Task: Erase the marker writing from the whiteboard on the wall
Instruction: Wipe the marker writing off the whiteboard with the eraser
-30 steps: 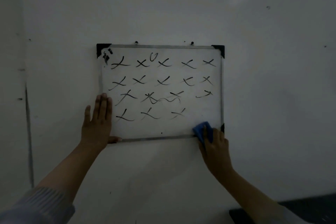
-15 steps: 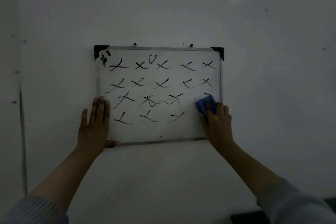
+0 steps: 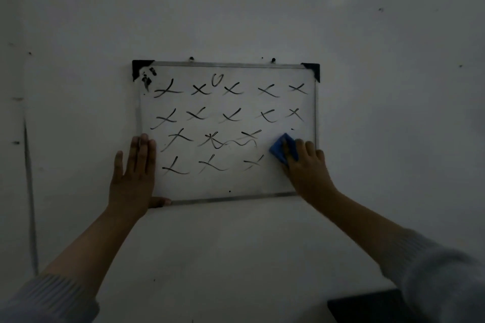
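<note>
Pressed under my right hand [image 3: 307, 165] is a blue eraser [image 3: 282, 151], fingers laid over its back and pinning it flat to the whiteboard [image 3: 228, 183] near the right edge, about level with the third row of marks. My left hand [image 3: 133, 173] grasps nothing; it lies open and flat on the lower left corner, palm over the frame, thumb hooked under the bottom edge, bracing the board against the wall [image 3: 236, 8].

Nearly all the marker writing [image 3: 228, 115] remains: rows of crosses from the top edge down, a wavy scribble in the middle, smudges in the top left corner. Only the lower right patch around the eraser looks clean, so I judge the job barely begun.

To wipe well, I'd keep the pad's full face flat, press evenly, and run long overlapping strokes toward the left edge, row by row. The brace should hold firm, since the board hangs from two small pegs at the top edge and may swing.
</note>
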